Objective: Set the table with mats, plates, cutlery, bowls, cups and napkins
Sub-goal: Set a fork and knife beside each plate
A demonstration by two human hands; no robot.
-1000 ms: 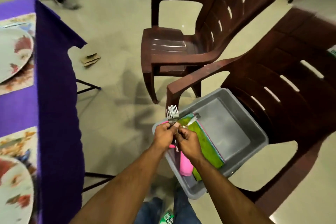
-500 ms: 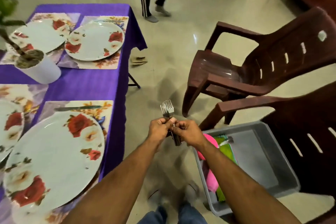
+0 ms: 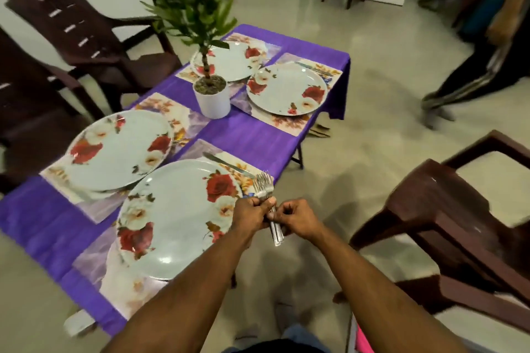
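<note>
forks: bundle of silver metal forks (image 3: pixel 268 203), tines up and away from the person, handles sticking out below the hands; held in the air at the near right edge of the purple-clothed table (image 3: pixel 252 140), just right of the nearest plate
left hand: left hand (image 3: pixel 251 213) clenched round the fork bundle at mid-stem
right hand: right hand (image 3: pixel 298 216) pinching the fork handles with curled fingertips, touching the left hand
nearest plate: round white plate with red roses (image 3: pixel 175 218) on a floral placemat (image 3: pixel 126 281), table's near right corner
knife: silver table knife (image 3: pixel 228 165) lying on that mat's far edge, beyond the nearest plate, just left of the fork tines
other plates: second rose plate (image 3: pixel 119 149) on table's near left; third rose plate (image 3: pixel 286 89) far right with a knife (image 3: pixel 311 67) beyond it; fourth rose plate (image 3: pixel 226 61) far left, part hidden by plant
plant: green leafy plant in white cylinder pot (image 3: pixel 212 97), table centre
chairs: dark brown plastic chair (image 3: pixel 447 221) right of the table; two more brown chairs (image 3: pixel 86 46) on its left side
background: another person's legs (image 3: pixel 459 89), blurred, beyond the table to the right
</note>
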